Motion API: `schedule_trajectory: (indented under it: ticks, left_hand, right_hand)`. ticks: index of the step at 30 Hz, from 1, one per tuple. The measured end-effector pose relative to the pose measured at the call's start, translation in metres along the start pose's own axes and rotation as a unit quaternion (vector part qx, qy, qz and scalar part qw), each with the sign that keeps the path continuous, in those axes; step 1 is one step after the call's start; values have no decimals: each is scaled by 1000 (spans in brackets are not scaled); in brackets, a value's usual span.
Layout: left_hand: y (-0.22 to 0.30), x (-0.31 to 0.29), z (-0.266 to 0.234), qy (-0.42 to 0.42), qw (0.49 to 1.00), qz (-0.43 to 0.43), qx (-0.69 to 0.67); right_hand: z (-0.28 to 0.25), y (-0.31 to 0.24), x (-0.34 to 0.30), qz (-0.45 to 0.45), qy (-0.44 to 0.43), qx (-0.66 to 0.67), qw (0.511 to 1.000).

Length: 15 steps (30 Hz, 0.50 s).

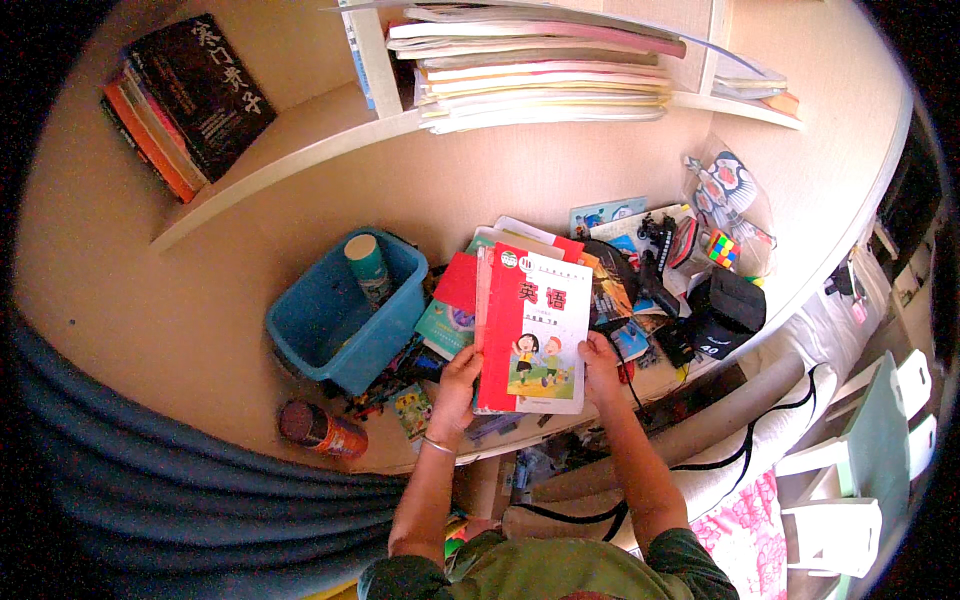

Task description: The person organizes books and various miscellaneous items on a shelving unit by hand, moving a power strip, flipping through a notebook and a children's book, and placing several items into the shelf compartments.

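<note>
Both hands on one item. Left hand (458,390): grip clamped on the left edge of the red-and-white book (545,330), a second volume showing behind it. Right hand (602,372): grip clamped on the right edge, thumb over the cover (two cartoon children printed low on it). Book is raised in front of the body, cover up, in line with the middle of the front edge of the surface (245,395). On the surface, left part: blue tub (385,335) with a green cylinder (367,262) inside; orange-red container (338,434) near the front edge. Toward the right end: puzzle cube (722,250), black case (730,305) nearer the front edge. Paper stack (540,80) lies on the shelf (300,150) above.
</note>
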<state>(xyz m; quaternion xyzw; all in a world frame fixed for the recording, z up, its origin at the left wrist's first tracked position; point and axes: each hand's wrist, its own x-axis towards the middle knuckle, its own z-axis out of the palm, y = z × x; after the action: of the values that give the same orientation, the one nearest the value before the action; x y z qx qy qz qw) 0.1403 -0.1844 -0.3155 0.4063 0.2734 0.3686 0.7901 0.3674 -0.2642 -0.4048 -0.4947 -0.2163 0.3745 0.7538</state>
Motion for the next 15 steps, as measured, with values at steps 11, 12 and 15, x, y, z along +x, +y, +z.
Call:
schedule_trajectory:
  ticks: [11, 12, 15]
  left_hand:
    - [-5, -18, 34, 19, 1000, 12, -17]
    - [-3, -19, 36, 22, 999, 17, -16]
    - [-6, -20, 36, 18, 999, 18, -23]
  right_hand:
    - [-5, -11, -4, 82, -46, 98, 991]
    - [-3, -13, -5, 86, -45, 94, 991]
    - [-2, -17, -6, 92, -52, 92, 990]
